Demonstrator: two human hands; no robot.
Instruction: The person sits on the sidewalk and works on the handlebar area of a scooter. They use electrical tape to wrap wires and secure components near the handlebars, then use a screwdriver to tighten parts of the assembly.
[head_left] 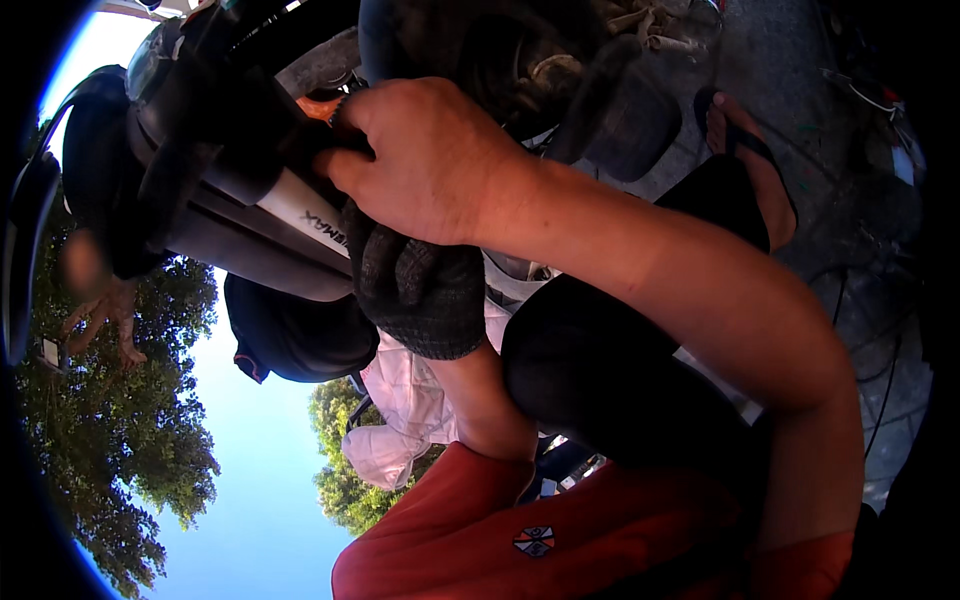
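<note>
My right hand (430,160), bare, is closed with its fingers curled at the dark machine part (240,130). Something small and toothed-looking shows by its fingertips, next to an orange piece (320,106); what the fingers grip is mostly hidden. Just below it, my left hand (415,285) wears a dark grey knitted glove. Its fingers are folded against the end of a white tube (305,213) with dark lettering, which runs up to the left into the black parts. A thicker dark tube (260,255) lies alongside the white one.
A dark wheel-like part (500,60) and a black rounded piece (630,120) are behind my right wrist. A sandalled foot (755,160) rests on the grey paving (790,90). A black seat-like shape (300,335) and pale quilted cloth (410,395) lie below the tubes. Another person's hand (110,310) shows at left.
</note>
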